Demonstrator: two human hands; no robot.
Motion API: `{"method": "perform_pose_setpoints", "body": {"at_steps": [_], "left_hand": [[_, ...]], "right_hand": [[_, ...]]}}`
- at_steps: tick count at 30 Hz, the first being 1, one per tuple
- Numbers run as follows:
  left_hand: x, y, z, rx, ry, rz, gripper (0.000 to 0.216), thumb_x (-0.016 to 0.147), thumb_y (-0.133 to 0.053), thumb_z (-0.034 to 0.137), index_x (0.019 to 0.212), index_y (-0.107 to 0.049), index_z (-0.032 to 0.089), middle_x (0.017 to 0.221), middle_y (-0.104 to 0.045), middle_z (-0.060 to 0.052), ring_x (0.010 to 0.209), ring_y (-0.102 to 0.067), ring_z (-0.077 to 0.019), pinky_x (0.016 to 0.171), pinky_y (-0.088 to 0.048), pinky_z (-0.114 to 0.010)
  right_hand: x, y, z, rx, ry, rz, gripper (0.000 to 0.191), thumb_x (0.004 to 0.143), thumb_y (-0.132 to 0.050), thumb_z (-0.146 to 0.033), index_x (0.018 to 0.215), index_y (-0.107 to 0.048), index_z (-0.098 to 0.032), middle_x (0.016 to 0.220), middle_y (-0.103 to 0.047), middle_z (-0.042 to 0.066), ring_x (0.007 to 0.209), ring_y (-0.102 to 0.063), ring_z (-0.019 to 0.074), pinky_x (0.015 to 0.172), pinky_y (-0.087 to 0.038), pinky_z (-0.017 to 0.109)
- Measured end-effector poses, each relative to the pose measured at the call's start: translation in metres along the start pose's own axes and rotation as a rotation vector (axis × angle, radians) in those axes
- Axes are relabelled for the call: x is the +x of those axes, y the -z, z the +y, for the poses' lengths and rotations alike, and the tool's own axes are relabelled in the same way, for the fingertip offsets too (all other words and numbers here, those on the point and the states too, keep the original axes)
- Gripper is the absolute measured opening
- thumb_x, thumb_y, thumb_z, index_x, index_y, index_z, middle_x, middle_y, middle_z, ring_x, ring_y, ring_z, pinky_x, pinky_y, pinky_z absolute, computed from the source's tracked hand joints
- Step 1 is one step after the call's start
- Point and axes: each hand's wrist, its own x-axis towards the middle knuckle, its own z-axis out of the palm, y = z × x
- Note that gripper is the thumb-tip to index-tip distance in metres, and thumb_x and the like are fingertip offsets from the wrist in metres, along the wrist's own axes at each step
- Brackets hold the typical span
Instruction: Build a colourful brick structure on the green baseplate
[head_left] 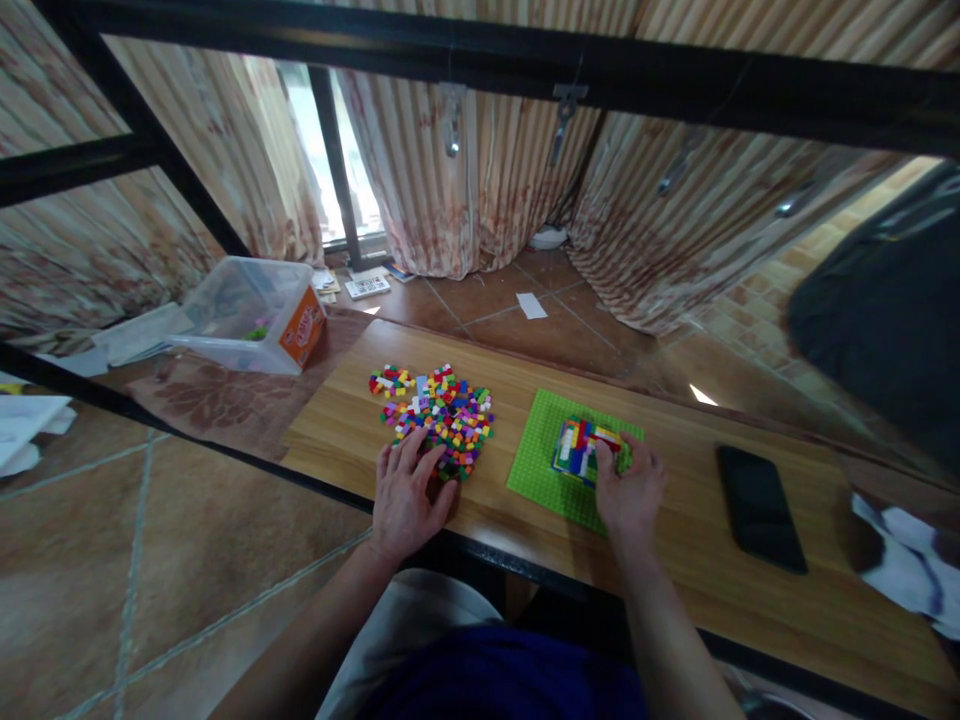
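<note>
A heap of small, many-coloured toy bricks (457, 412) is spread on the wooden table. My left hand (405, 498) rests at the heap's near edge, fingers apart and slightly bent, their tips touching the bricks. To the right lies a green studded baseplate (536, 465). On it stands a low block built of toy bricks (576, 452) in blue, white, red and yellow. My right hand (631, 488) curls round the right side of this block, thumb on its top. Whether a loose brick is under that thumb is hidden.
A black phone (761, 508) lies on the table (690, 540) at the right, with crumpled white paper (904, 555) beyond it. A clear plastic box (247, 315) with an orange label stands past the left end. Black metal bars (510, 60) cross above, before curtains (480, 170).
</note>
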Motion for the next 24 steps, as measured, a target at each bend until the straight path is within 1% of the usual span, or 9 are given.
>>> {"method": "perform_pose_setpoints", "body": {"at_steps": [9, 13, 15, 17, 20, 24], "left_hand": [[0.000, 0.000, 0.001, 0.006, 0.002, -0.011, 0.040, 0.085, -0.059, 0.037, 0.122, -0.060, 0.022, 0.147, -0.045, -0.012, 0.134, -0.042, -0.0319, 0.113, -0.026, -0.054], [-0.001, -0.001, 0.000, -0.005, 0.004, 0.002, 0.039, 0.085, -0.059, 0.037, 0.121, -0.060, 0.023, 0.145, -0.046, -0.013, 0.133, -0.042, -0.0324, 0.111, -0.028, -0.054], [-0.001, -0.001, 0.000, -0.009, 0.006, 0.006, 0.041, 0.085, -0.059, 0.037, 0.123, -0.060, 0.023, 0.145, -0.047, -0.012, 0.133, -0.042, -0.0323, 0.111, -0.028, -0.054], [-0.002, -0.001, 0.000, -0.015, 0.005, 0.010, 0.042, 0.085, -0.059, 0.038, 0.124, -0.059, 0.023, 0.145, -0.047, -0.012, 0.133, -0.042, -0.0322, 0.112, -0.027, -0.054], [-0.002, -0.001, 0.000, -0.018, 0.008, 0.004, 0.043, 0.085, -0.059, 0.038, 0.125, -0.058, 0.022, 0.145, -0.047, -0.012, 0.133, -0.042, -0.0321, 0.112, -0.026, -0.053], [-0.003, -0.001, 0.001, -0.019, 0.019, -0.007, 0.045, 0.084, -0.060, 0.037, 0.126, -0.058, 0.022, 0.146, -0.046, -0.012, 0.134, -0.042, -0.0318, 0.113, -0.025, -0.053]], "right_hand": [[0.000, -0.002, -0.003, 0.046, 0.026, -0.081, 0.052, 0.090, -0.041, -0.051, 0.116, -0.063, -0.012, 0.107, -0.064, 0.018, 0.099, -0.057, 0.0281, 0.085, -0.044, 0.042], [0.003, 0.000, -0.001, 0.032, 0.029, -0.104, 0.054, 0.089, -0.041, -0.054, 0.115, -0.063, -0.013, 0.107, -0.064, 0.018, 0.096, -0.058, 0.0280, 0.083, -0.045, 0.042], [0.004, 0.004, 0.000, 0.037, 0.026, -0.079, 0.057, 0.088, -0.042, -0.057, 0.115, -0.062, -0.012, 0.106, -0.065, 0.019, 0.094, -0.058, 0.0283, 0.082, -0.045, 0.043], [0.002, 0.010, -0.002, 0.053, 0.019, -0.018, 0.057, 0.089, -0.041, -0.056, 0.115, -0.062, -0.010, 0.105, -0.065, 0.019, 0.093, -0.058, 0.0281, 0.082, -0.045, 0.043], [-0.004, 0.022, -0.013, 0.093, 0.027, 0.049, 0.052, 0.092, -0.039, -0.051, 0.114, -0.063, -0.009, 0.102, -0.065, 0.019, 0.093, -0.059, 0.0271, 0.083, -0.045, 0.042], [-0.022, 0.029, -0.038, 0.226, 0.140, 0.003, 0.041, 0.094, -0.042, -0.045, 0.108, -0.065, -0.014, 0.105, -0.067, 0.015, 0.098, -0.059, 0.0253, 0.088, -0.045, 0.041]]}}
